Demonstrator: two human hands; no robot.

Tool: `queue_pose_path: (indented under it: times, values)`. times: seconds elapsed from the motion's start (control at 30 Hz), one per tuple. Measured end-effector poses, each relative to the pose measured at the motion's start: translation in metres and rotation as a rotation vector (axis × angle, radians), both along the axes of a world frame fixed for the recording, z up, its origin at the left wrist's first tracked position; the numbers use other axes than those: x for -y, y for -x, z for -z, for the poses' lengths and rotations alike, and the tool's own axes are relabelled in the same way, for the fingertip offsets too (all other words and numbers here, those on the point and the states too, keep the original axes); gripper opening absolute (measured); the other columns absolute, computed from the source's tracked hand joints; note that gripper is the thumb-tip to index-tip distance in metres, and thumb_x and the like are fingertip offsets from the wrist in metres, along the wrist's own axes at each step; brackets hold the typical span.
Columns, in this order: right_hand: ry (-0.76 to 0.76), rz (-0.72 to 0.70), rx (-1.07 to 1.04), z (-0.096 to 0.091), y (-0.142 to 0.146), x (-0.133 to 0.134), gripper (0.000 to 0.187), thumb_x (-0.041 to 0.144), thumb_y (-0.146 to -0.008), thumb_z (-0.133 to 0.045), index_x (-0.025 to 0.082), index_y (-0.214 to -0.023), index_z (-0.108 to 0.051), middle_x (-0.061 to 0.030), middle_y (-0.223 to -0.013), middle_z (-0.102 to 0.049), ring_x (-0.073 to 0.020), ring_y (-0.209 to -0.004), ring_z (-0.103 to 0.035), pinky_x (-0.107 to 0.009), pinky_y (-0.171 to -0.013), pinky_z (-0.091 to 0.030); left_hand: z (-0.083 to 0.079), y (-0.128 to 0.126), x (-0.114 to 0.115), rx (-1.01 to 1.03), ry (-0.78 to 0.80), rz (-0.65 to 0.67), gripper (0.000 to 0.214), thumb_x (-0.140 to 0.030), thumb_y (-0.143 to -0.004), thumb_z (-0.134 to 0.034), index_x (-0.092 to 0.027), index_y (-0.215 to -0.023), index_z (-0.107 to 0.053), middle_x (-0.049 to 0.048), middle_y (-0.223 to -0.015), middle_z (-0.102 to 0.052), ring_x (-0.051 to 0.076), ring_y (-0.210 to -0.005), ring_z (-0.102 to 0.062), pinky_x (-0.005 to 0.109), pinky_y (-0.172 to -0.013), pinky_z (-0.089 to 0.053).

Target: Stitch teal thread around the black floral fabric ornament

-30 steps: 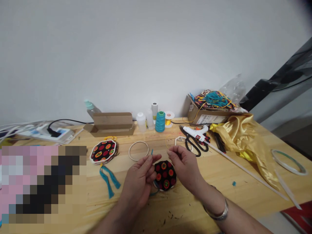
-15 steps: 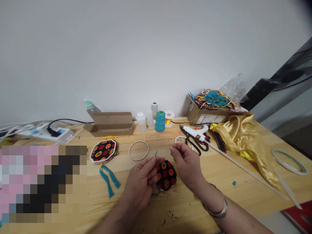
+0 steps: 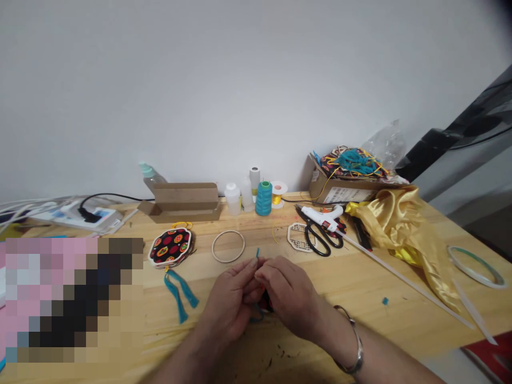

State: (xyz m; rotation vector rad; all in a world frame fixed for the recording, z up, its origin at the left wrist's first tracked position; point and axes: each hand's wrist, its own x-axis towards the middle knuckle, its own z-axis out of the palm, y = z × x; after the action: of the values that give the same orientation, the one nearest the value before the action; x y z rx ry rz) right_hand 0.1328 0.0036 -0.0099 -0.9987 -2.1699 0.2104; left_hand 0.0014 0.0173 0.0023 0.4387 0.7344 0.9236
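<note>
My left hand (image 3: 232, 298) is closed in a pinch on a teal cord (image 3: 258, 252), whose short end sticks up above the fingertips. Close against it, my right hand (image 3: 290, 293) has its fingers curled in; what they hold, if anything, is hidden. Beneath both hands lies a black fabric piece with a red and orange flower print (image 3: 265, 304), mostly covered now. A bit of teal strand (image 3: 256, 316) shows below the left fingers. A short yellow cord (image 3: 274, 233) lies on the wooden table (image 3: 224, 352) just beyond the hands.
Left are framed flower-print pieces (image 3: 171, 248) with a teal tassel (image 3: 180, 296). A wooden ring (image 3: 228, 246), a teal thread cone (image 3: 263, 199) and an open cardboard box (image 3: 186, 202) stand beyond. Rightward lie black-handled scissors (image 3: 318, 242), a glue gun (image 3: 325, 217) and gold cloth (image 3: 396, 224).
My right hand has moved left and down, from beside the yellow cord to my left fingertips. It now covers most of the flower-print piece and uncovers the wooden lattice frame.
</note>
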Motion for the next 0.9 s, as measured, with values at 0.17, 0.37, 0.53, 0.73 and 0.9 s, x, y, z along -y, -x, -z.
queue_pose_path:
  times: [0.17, 0.37, 0.53, 0.73, 0.9]
  values:
    - [0.008, -0.008, 0.019, -0.0012, -0.0007, -0.0016, 0.01, 0.009, -0.081, -0.043, 0.014, -0.084, -0.052, -0.006, -0.083, -0.056, -0.0163, -0.081, -0.048, -0.029, -0.074, -0.042, -0.0009, 0.0015, -0.0012, 0.001, -0.011, -0.006, 0.021, -0.026, -0.078, -0.057, -0.007, -0.08, -0.065, -0.0081, -0.052, -0.028, 0.003, -0.044, -0.015, 0.013, -0.038, -0.016]
    - [-0.03, -0.008, 0.012, -0.0015, -0.0004, -0.0028, 0.01, 0.011, -0.082, -0.043, 0.014, -0.082, -0.052, -0.0057, -0.08, -0.055, -0.0159, -0.079, -0.048, -0.028, -0.072, -0.042, 0.0007, 0.0019, -0.0021, -0.003, -0.006, -0.032, 0.022, -0.026, -0.076, -0.06, -0.006, -0.081, -0.066, -0.008, -0.051, -0.03, 0.002, -0.043, -0.016, 0.012, -0.038, -0.017]
    - [-0.037, -0.008, 0.014, -0.0024, -0.0002, -0.0031, 0.012, 0.011, -0.082, -0.041, 0.015, -0.081, -0.052, -0.0051, -0.076, -0.054, -0.0155, -0.075, -0.047, -0.027, -0.067, -0.041, 0.0024, 0.0024, -0.0015, -0.021, 0.005, -0.034, 0.025, -0.028, -0.074, -0.062, -0.007, -0.086, -0.067, -0.0089, -0.049, -0.028, 0.001, -0.042, -0.016, 0.012, -0.038, -0.017]
    - [-0.024, 0.014, 0.072, -0.0011, -0.0001, -0.0028, 0.013, 0.012, -0.083, -0.04, 0.015, -0.081, -0.052, -0.0058, -0.076, -0.055, -0.0163, -0.071, -0.046, -0.028, -0.063, -0.039, -0.0015, 0.0009, -0.0014, -0.067, 0.014, -0.069, 0.028, -0.028, -0.072, -0.064, -0.005, -0.088, -0.067, -0.0077, -0.048, -0.034, 0.0, -0.041, -0.019, 0.012, -0.038, -0.016]
    - [-0.027, 0.006, 0.105, 0.0019, -0.0001, -0.0033, 0.011, 0.012, -0.082, -0.042, 0.014, -0.083, -0.053, -0.0068, -0.08, -0.055, -0.0167, -0.075, -0.047, -0.029, -0.067, -0.039, -0.0043, 0.0001, -0.0003, -0.093, 0.005, -0.111, 0.026, -0.027, -0.07, -0.066, -0.006, -0.085, -0.067, -0.0078, -0.048, -0.034, 0.001, -0.041, -0.02, 0.011, -0.037, -0.016]
